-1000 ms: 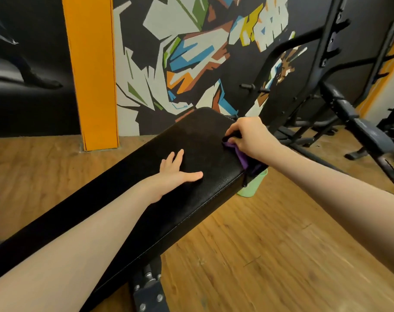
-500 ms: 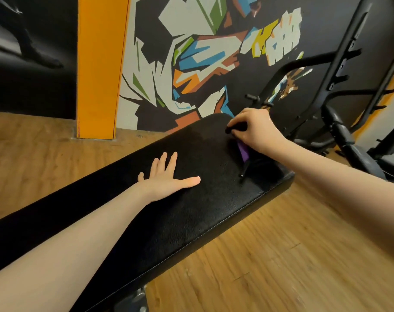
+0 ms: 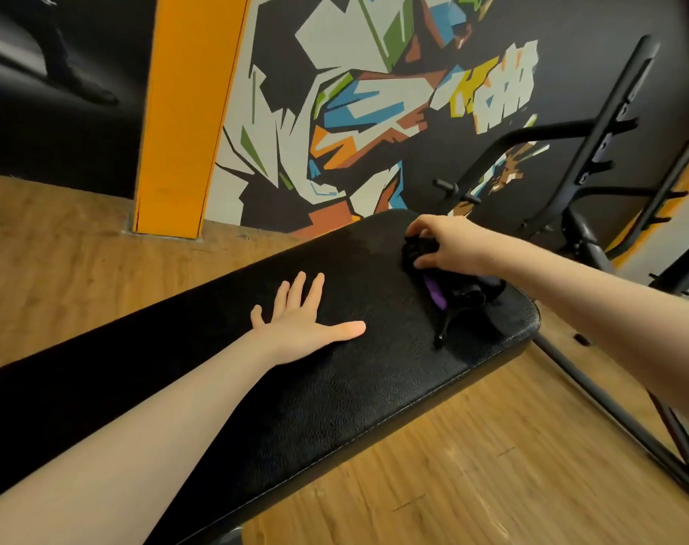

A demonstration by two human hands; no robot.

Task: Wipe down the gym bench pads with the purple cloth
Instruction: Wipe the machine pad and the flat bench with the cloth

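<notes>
Wiping under way at the far end of the bench pad (image 3: 335, 387). My right hand (image 3: 449, 245) grips the bunched purple cloth (image 3: 435, 291), fingers curled round it, near the far corner. Left hand (image 3: 299, 324) rests flat mid-pad, fingers spread. I judge the near stretch still to do; no wet trail clearly shows.

Head camera looks steeply down, close over the bench pad (image 3: 335, 387).

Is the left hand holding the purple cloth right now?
No. The left hand lies flat with spread fingers on the bench pad, while the right hand grips the purple cloth near the pad's far end.
</notes>
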